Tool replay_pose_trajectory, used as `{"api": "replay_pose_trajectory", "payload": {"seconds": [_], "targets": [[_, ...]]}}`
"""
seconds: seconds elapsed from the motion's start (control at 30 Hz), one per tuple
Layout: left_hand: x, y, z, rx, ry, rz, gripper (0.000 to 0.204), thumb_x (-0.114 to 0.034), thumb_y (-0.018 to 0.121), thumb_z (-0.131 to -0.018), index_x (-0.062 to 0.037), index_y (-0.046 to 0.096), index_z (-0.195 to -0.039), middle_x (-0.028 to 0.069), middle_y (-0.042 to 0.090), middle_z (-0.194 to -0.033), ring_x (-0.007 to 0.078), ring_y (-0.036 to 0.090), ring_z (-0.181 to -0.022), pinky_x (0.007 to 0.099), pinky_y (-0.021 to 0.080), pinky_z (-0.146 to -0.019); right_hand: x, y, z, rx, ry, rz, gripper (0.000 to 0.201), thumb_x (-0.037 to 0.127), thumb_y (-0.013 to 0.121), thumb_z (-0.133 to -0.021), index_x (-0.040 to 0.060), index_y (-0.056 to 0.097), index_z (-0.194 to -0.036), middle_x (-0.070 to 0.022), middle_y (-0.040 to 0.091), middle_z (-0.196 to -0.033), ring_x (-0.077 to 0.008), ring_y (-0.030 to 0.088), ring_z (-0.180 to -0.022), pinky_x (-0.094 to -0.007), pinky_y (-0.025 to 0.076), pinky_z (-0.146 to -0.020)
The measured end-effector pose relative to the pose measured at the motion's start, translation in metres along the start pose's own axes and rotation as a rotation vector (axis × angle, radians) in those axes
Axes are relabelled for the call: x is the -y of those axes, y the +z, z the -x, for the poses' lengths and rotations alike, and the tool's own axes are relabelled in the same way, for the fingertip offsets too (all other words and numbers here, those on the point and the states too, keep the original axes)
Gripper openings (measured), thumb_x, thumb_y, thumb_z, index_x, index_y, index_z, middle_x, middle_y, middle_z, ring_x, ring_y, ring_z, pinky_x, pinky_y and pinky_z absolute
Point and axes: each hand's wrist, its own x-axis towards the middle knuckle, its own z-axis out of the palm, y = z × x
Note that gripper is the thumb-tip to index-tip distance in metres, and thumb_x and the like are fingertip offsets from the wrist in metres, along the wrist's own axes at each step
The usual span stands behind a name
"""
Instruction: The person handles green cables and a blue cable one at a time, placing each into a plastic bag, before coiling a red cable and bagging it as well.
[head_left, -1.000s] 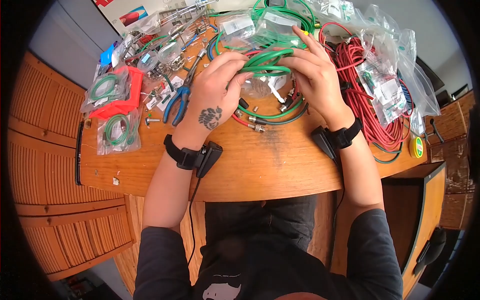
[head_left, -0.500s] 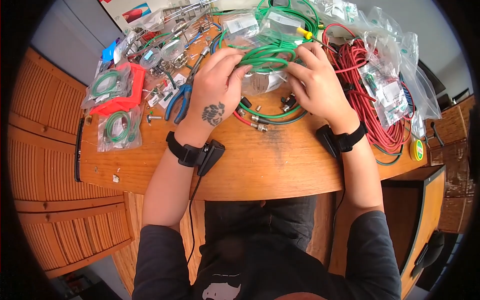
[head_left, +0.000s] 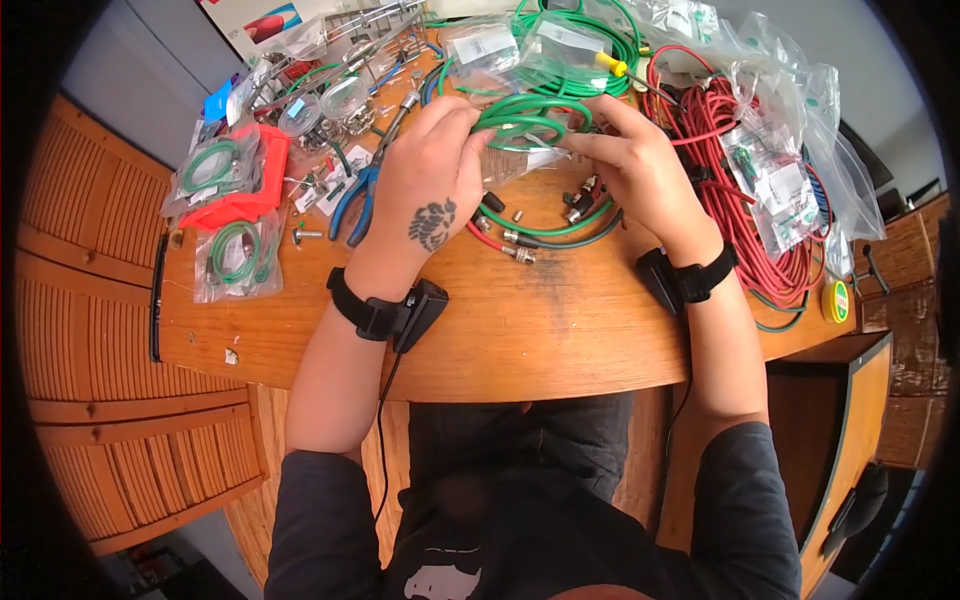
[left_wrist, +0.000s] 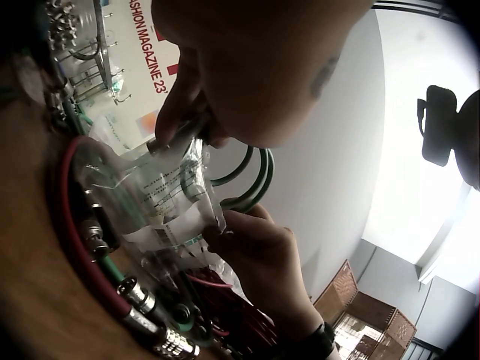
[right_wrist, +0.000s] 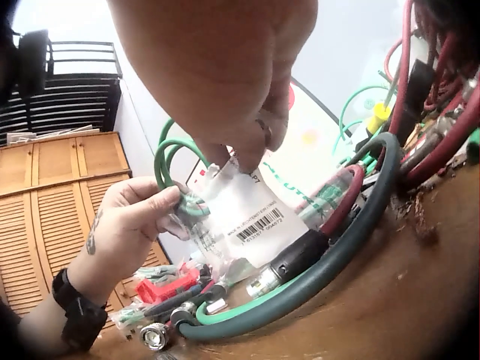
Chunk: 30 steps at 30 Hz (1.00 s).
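Note:
A coil of green cable [head_left: 525, 106] is gripped at its left side by my left hand [head_left: 435, 165], thumb against the loops; the right wrist view shows the same grip. My right hand [head_left: 645, 170] is at the coil's right side. In the right wrist view its fingertips pinch the top of a clear plastic bag with a white barcode label [right_wrist: 259, 217]. The bag [left_wrist: 169, 184] hangs beside the green loops in the left wrist view. How much of the coil is inside the bag cannot be told.
Blue-handled pliers [head_left: 363, 200], a red tray [head_left: 270, 170] and bagged green cables [head_left: 235, 262] lie left. Cable ends with metal connectors [head_left: 520, 255] are below the hands. Red cable [head_left: 710, 120] is heaped right, beside a yellow-handled screwdriver [head_left: 611, 64].
My right hand has lowered from its raised, spread-finger pose and moved slightly right, uncovering the yellow-handled screwdriver. The green coil has tilted a little; my left hand keeps hold of it.

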Motion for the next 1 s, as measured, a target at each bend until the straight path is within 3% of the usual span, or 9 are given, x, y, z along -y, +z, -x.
{"api": "replay_pose_trajectory", "payload": {"seconds": [0.17,0.23,0.3,0.37,0.43,0.5,0.67,0.93,1.0], "targets": [[-0.006,-0.007,-0.005,-0.001,-0.065,-0.010,0.014,-0.003,0.066,-0.084,0.0045,0.063,-0.095,0.0167,0.064,-0.096,0.0332,0.064,-0.078,0.0366,0.051,-0.066,-0.001,0.000,-0.003,-0.208,-0.005,-0.103,0.035,-0.006,0.069,-0.074,0.0062,0.069,-0.106,-0.0103,0.064,-0.097,-0.0274,0.065,-0.085,-0.0344,0.054,-0.073],[-0.006,-0.007,-0.004,0.006,-0.107,0.003,0.013,-0.003,0.066,-0.083,0.0043,0.063,-0.093,0.0170,0.063,-0.094,0.0374,0.063,-0.081,0.0407,0.051,-0.070,0.007,0.003,-0.003,-0.245,0.267,-0.327,0.039,-0.004,0.069,-0.078,0.0085,0.065,-0.114,-0.0099,0.066,-0.094,-0.0264,0.065,-0.085,-0.0333,0.054,-0.073],[-0.001,-0.006,-0.003,0.011,-0.087,-0.024,0.015,-0.003,0.066,-0.086,0.0060,0.063,-0.098,0.0159,0.064,-0.095,0.0272,0.066,-0.072,0.0317,0.052,-0.064,0.014,0.001,-0.006,-0.257,0.263,-0.314,0.043,-0.004,0.069,-0.078,0.0093,0.064,-0.118,-0.0098,0.066,-0.092,-0.0261,0.065,-0.084,-0.0335,0.054,-0.073],[0.001,-0.005,-0.003,0.011,-0.121,0.004,0.015,-0.002,0.066,-0.087,0.0065,0.063,-0.098,0.0147,0.064,-0.095,0.0239,0.066,-0.072,0.0304,0.053,-0.064,0.015,0.000,-0.008,-0.271,0.255,-0.301,0.046,-0.003,0.069,-0.078,0.0101,0.062,-0.122,-0.0097,0.067,-0.091,-0.0258,0.066,-0.084,-0.0336,0.054,-0.073],[0.002,-0.006,-0.003,0.009,-0.155,0.032,0.014,-0.002,0.066,-0.087,0.0070,0.063,-0.098,0.0135,0.065,-0.095,0.0206,0.067,-0.073,0.0291,0.053,-0.064,0.010,0.000,-0.009,-0.279,0.059,-0.088,0.040,-0.003,0.069,-0.078,0.0087,0.065,-0.116,-0.0092,0.067,-0.093,-0.0251,0.066,-0.085,-0.0339,0.054,-0.073],[0.003,-0.006,-0.004,0.046,-0.214,0.136,0.014,-0.001,0.065,-0.088,0.0078,0.063,-0.099,0.0111,0.065,-0.098,0.0153,0.067,-0.077,0.0265,0.055,-0.065,0.006,0.000,-0.007,-0.251,0.044,-0.081,0.037,-0.003,0.069,-0.078,0.0081,0.067,-0.114,-0.0092,0.067,-0.094,-0.0254,0.066,-0.086,-0.0342,0.054,-0.074],[0.008,-0.003,-0.001,0.060,-0.209,0.196,0.014,0.001,0.064,-0.089,0.0083,0.063,-0.101,0.0108,0.064,-0.102,0.0151,0.068,-0.080,0.0258,0.057,-0.066,-0.001,-0.002,-0.001,-0.141,0.009,-0.073,0.029,-0.004,0.068,-0.077,0.0059,0.070,-0.105,-0.0092,0.066,-0.096,-0.0266,0.066,-0.088,-0.0350,0.054,-0.076],[0.004,-0.005,-0.002,0.060,-0.166,0.084,0.013,0.001,0.065,-0.088,0.0089,0.063,-0.099,0.0102,0.064,-0.100,0.0144,0.068,-0.080,0.0254,0.057,-0.066,0.010,-0.004,-0.007,-0.179,-0.003,-0.020,0.037,0.003,0.067,-0.081,0.0108,0.066,-0.118,-0.0090,0.065,-0.094,-0.0278,0.064,-0.084,-0.0367,0.053,-0.074],[0.004,-0.005,-0.002,0.064,-0.248,0.150,0.013,0.001,0.066,-0.088,0.0088,0.063,-0.098,0.0094,0.064,-0.098,0.0136,0.068,-0.079,0.0247,0.057,-0.065,0.008,-0.002,-0.007,-0.188,-0.029,0.002,0.038,0.003,0.067,-0.080,0.0111,0.067,-0.118,-0.0088,0.065,-0.095,-0.0275,0.064,-0.085,-0.0366,0.053,-0.075]]}}
